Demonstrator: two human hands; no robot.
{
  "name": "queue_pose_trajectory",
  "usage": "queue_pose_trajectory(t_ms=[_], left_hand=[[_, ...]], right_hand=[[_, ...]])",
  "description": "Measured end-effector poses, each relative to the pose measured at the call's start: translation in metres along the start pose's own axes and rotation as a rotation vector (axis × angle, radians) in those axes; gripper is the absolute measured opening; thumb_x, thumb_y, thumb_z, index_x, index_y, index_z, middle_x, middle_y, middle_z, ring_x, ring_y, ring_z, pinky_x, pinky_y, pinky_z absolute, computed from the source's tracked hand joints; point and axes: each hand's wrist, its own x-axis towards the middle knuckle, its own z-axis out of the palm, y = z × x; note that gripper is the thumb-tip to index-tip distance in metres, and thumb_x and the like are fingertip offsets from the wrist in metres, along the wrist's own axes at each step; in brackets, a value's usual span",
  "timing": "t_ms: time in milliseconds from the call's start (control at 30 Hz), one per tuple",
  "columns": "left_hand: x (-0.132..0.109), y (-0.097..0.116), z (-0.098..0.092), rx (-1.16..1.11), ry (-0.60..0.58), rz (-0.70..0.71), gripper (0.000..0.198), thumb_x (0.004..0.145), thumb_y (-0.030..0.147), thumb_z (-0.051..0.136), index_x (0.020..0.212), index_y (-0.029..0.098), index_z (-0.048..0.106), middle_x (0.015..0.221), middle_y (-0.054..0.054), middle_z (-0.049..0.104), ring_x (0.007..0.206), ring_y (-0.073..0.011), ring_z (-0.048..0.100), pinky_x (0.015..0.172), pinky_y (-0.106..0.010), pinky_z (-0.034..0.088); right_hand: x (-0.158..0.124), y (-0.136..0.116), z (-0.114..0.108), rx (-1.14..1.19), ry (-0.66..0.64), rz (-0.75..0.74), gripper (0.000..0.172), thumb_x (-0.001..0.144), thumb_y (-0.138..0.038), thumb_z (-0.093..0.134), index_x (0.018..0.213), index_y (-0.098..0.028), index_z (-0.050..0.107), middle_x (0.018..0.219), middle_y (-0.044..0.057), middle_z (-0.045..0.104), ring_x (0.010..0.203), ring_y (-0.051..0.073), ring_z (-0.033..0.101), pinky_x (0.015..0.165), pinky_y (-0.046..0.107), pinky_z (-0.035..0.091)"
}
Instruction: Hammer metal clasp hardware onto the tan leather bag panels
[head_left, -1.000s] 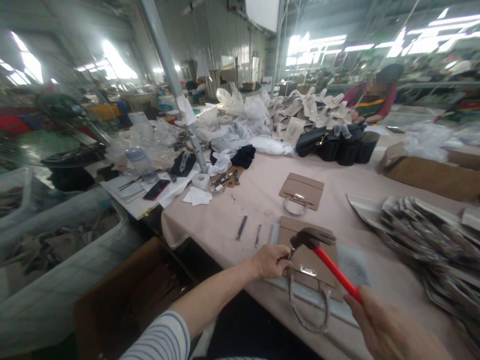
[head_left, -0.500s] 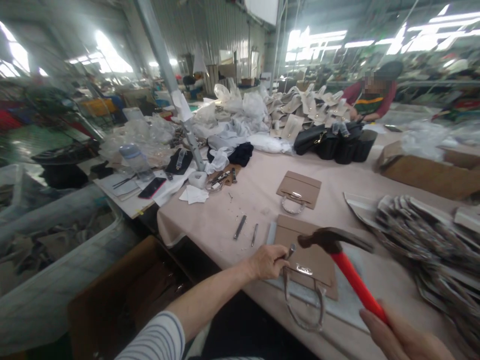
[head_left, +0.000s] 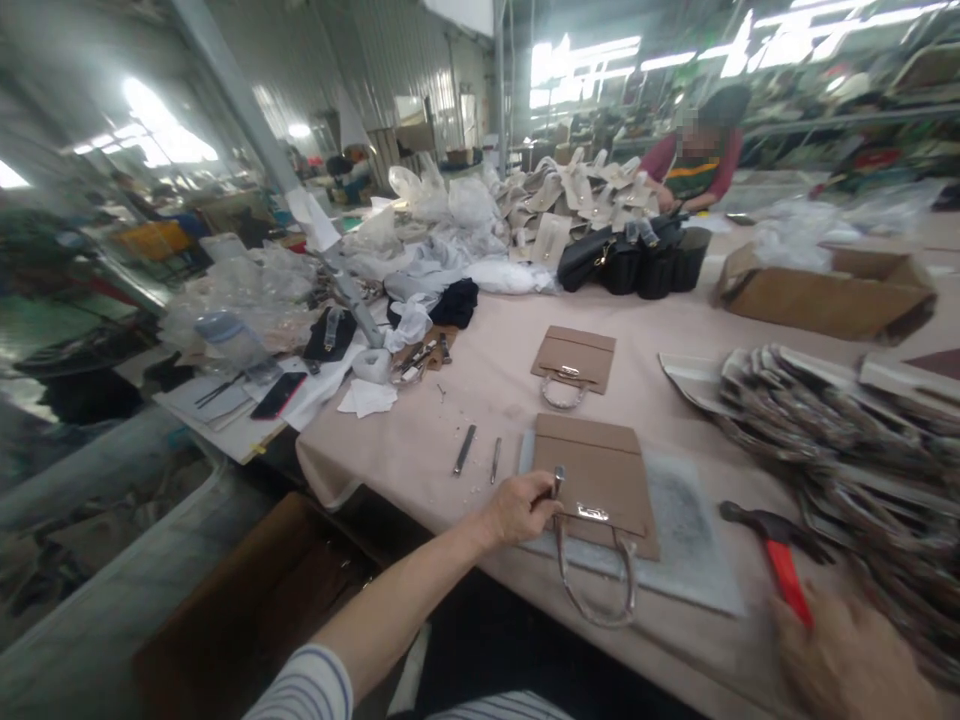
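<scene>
My left hand [head_left: 525,508] pinches a short metal punch [head_left: 559,482] upright at the left edge of a tan bag panel [head_left: 604,470]. The panel has a shiny metal clasp plate and a plastic-wrapped handle [head_left: 596,615] hanging toward me. Beneath it is a grey-white slab [head_left: 697,540]. To the right, my right hand [head_left: 847,640] is closed round the red grip of a claw hammer [head_left: 784,565], whose head is low beside the slab; whether it touches the table I cannot tell. The right fingers are partly blurred.
A second tan panel [head_left: 574,358] lies farther back. Two metal tools, one a thick bar [head_left: 464,450], lie left of the slab. Stacked pieces [head_left: 795,420] crowd the right, before a cardboard box [head_left: 825,295]. Black bags [head_left: 637,260] and a co-worker [head_left: 694,160] are at the back.
The hammer has moved down and right, away from above the tan panel, with my right hand. My left hand keeps the punch at the panel's edge. The view has shifted a little.
</scene>
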Motion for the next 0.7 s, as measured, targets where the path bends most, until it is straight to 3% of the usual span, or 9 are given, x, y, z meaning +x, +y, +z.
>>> queue_pose_trajectory(t_ms=[100,167,267,400,467,567,700], left_hand=[[-0.001,0.003,-0.002,-0.003,-0.002,0.004,0.017,0.088,0.024,0.062,0.104,0.018,0.067,0.100,-0.007,0.072,0.094,-0.0204,0.069,0.090,-0.032,0.054],[-0.001,0.004,-0.001,-0.030,0.007,-0.010,0.018,0.088,0.024,0.062,0.103,0.017,0.068,0.100,-0.007,0.073,0.095,-0.0208,0.069,0.091,-0.033,0.054],[0.000,0.003,0.005,-0.194,0.079,-0.141,0.017,0.086,0.028,0.066,0.097,0.017,0.070,0.101,-0.008,0.075,0.096,-0.0213,0.070,0.092,-0.034,0.054],[0.006,-0.001,0.009,-0.688,0.415,-0.488,0.042,0.081,0.053,0.073,0.089,0.012,0.068,0.092,-0.012,0.075,0.083,-0.0229,0.073,0.080,-0.038,0.058],[0.009,0.001,0.008,-0.796,0.485,-0.543,0.052,0.073,0.060,0.079,0.088,0.011,0.068,0.089,-0.011,0.075,0.079,-0.0230,0.074,0.075,-0.036,0.059],[0.014,0.013,0.006,-0.739,0.413,-0.437,0.046,0.074,0.054,0.082,0.090,0.012,0.072,0.091,-0.010,0.076,0.084,-0.0214,0.074,0.081,-0.034,0.058],[0.025,0.036,0.020,-0.638,0.275,-0.335,0.034,0.082,0.046,0.075,0.092,0.014,0.075,0.094,-0.010,0.077,0.088,-0.0193,0.072,0.086,-0.031,0.056]], right_hand=[[-0.005,-0.053,0.019,0.045,0.058,-0.195,0.052,0.094,-0.055,0.039,0.114,-0.015,0.064,0.122,0.025,0.063,0.111,0.041,0.061,0.091,0.053,0.049],[-0.013,-0.092,0.035,0.093,0.066,-0.342,0.048,0.097,-0.051,0.040,0.119,-0.013,0.061,0.120,0.021,0.064,0.109,0.036,0.061,0.093,0.048,0.050],[-0.027,-0.135,0.051,-0.040,-0.003,-0.352,0.043,0.098,-0.041,0.045,0.126,-0.010,0.058,0.127,0.020,0.061,0.107,0.036,0.059,0.089,0.049,0.048],[-0.036,-0.147,0.054,-0.088,-0.028,-0.323,0.044,0.097,-0.036,0.052,0.129,-0.006,0.056,0.132,0.021,0.057,0.114,0.038,0.054,0.095,0.048,0.045],[-0.036,-0.147,0.050,-0.081,-0.040,-0.289,0.043,0.096,-0.038,0.055,0.127,-0.008,0.058,0.134,0.022,0.055,0.112,0.037,0.055,0.092,0.047,0.046],[-0.034,-0.151,0.042,-0.129,-0.083,-0.168,0.043,0.094,-0.040,0.058,0.126,-0.012,0.059,0.129,0.022,0.056,0.104,0.038,0.058,0.080,0.046,0.048],[-0.028,-0.157,0.031,-0.120,-0.218,-0.008,0.042,0.093,-0.038,0.055,0.122,-0.009,0.058,0.103,0.020,0.062,0.093,0.039,0.061,0.073,0.046,0.046]])
